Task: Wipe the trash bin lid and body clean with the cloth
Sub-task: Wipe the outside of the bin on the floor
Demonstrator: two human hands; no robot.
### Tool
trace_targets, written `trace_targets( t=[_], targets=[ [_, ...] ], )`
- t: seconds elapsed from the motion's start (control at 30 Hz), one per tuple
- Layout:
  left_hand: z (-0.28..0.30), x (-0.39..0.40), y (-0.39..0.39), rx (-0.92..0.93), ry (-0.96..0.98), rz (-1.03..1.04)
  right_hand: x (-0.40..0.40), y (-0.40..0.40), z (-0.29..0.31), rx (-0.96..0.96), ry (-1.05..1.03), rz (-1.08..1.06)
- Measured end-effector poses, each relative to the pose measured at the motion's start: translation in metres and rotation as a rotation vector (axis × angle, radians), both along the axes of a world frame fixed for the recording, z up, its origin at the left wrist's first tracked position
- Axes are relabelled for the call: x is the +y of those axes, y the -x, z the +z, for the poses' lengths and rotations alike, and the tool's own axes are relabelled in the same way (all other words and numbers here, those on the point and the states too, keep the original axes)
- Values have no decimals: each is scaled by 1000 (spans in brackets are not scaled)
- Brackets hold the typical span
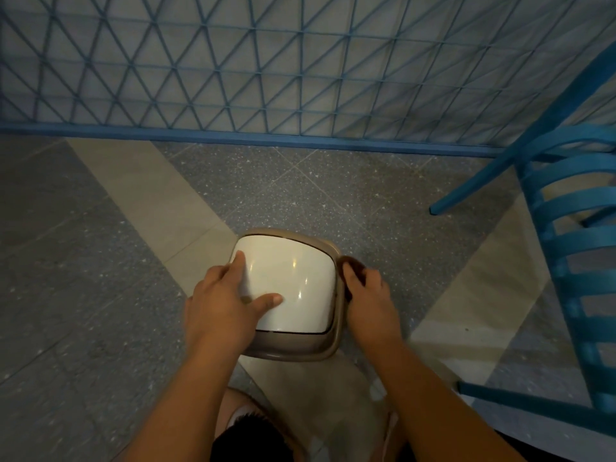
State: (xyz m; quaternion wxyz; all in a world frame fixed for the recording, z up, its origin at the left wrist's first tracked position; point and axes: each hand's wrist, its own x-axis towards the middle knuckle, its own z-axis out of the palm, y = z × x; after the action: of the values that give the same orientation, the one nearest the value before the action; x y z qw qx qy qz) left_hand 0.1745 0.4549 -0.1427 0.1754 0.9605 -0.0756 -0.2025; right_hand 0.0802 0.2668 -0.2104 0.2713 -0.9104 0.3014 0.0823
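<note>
- The floor (pixel 83 261) fills most of the view: speckled grey tiles crossed by pale beige bands that meet under the bin.
- A blue lattice fence (pixel 266 61) of triangular mesh runs across the top from 10 to 2 o'clock, its base rail sitting on the floor.
- A blue slatted chair (pixel 573 261) stands at 3 o'clock, well apart from the bin, with one leg reaching toward the centre of the view.
- The trash bin (pixel 320 345) stands on the floor just below centre, seen from above. Its taupe rim frames a glossy white lid (pixel 293 278), which lies closed.
- The person's dark shorts (pixel 253 438) and a knee show at 6 o'clock, directly below the bin.
- The left hand (pixel 226 301) rests on the 9 o'clock side of the lid. Its grip is released: the fingers lie fairly straight and spread, the thumb points toward the lid's middle, and the fingertips (pixel 239 258) touch the lid's far left corner.
- The right hand (pixel 366 295) is at the 3 o'clock edge of the bin, its grip clenched around a dark brown cloth (pixel 351 263) pressed against the outer rim.
- Only a small bunch of the cloth shows above the curled fingers; the remainder is hidden by the hand.
</note>
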Motion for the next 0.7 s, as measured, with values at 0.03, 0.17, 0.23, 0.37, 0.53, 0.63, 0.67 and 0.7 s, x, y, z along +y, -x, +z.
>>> trace_targets(
  t=[0.03, 0.17, 0.23, 0.37, 0.53, 0.63, 0.67, 0.7],
  targets=[
    [0, 0, 0, -1, -8, 4, 1, 6, 0, 15, 2, 38],
    [3, -3, -1, 13, -34, 10, 37, 58, -11, 68, 38, 139],
    [2, -3, 0, 11, -17, -2, 47, 75, -17, 48, 8, 102],
    [0, -3, 0, 19, 5, -13, 31, 66, -21, 6, 96, 137],
    [0, -5, 1, -11, -5, 2, 8, 16, -4, -18, 38, 57],
    [0, -7, 1, -23, -18, 5, 23, 32, -13, 3, 98, 107],
    [0, -7, 1, -20, -21, 7, 31, 43, -14, 13, 127, 114],
    [0, -8, 2, -21, -21, 5, 41, 57, -17, -17, 93, 129]
  ],
)
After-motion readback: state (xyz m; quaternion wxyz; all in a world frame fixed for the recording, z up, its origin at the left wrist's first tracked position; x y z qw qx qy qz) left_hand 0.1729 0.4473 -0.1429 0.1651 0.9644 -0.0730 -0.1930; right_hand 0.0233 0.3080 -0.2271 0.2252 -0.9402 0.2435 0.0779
